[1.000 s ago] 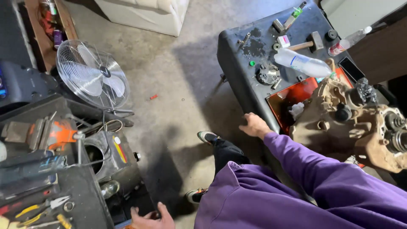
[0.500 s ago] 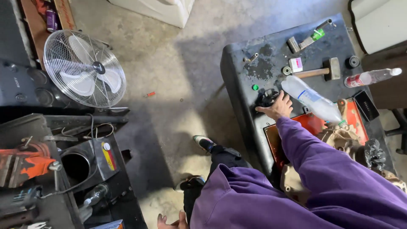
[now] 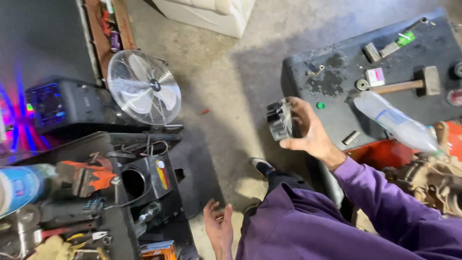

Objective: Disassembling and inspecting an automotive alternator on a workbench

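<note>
My right hand (image 3: 310, 132), in a purple sleeve, is raised off the left edge of a dark worktable (image 3: 346, 72). It grips a grey, ribbed metal part (image 3: 280, 120) in the air over the concrete floor. My left hand (image 3: 219, 228) hangs low at the bottom of the view with its fingers apart and nothing in it, beside a black workbench (image 3: 144, 192). A dark shoe (image 3: 262, 167) shows on the floor between the hands.
The worktable holds a wooden-handled hammer (image 3: 404, 84), a clear plastic bottle (image 3: 399, 123), small metal bits and a red tray (image 3: 385, 151). A grimy engine part (image 3: 433, 180) is at the right. A floor fan (image 3: 144, 86), an orange vise (image 3: 89, 175) and tools crowd the left.
My right hand has lifted the grey metal part off the worktable and drawn it left, over the floor. My left hand has come further into view at the bottom.
</note>
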